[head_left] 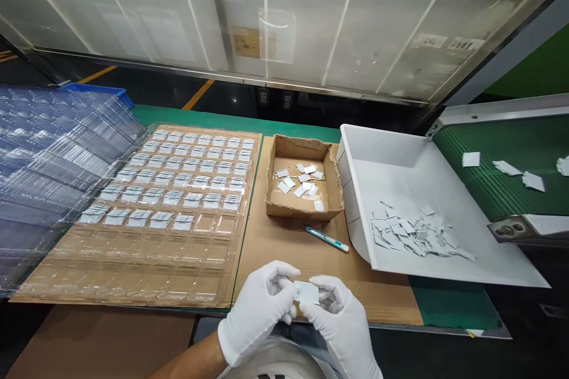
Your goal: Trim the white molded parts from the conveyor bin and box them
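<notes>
Both gloved hands meet low at the table's near edge, pinching 1 small white card [307, 292] between them. The left hand [260, 308] has its fingers curled in on the card's left edge; the right hand [340, 317] grips the right edge with thumb and fingertips closed.

Just beyond the hands lies a teal-handled knife [326, 238] on the cardboard sheet [284, 243]. Behind it sits a shallow cardboard box [303, 183] with loose white cards inside. To the right, a white bin [400, 160] holds a heap of cards, fed by a green conveyor belt [511, 166] carrying a few more. To the left, a clear plastic tray [146, 260] has its far rows filled and near rows bare. A stack of clear trays [53, 148] is cut off at the left edge, and the markings on the cards are too small to read.
</notes>
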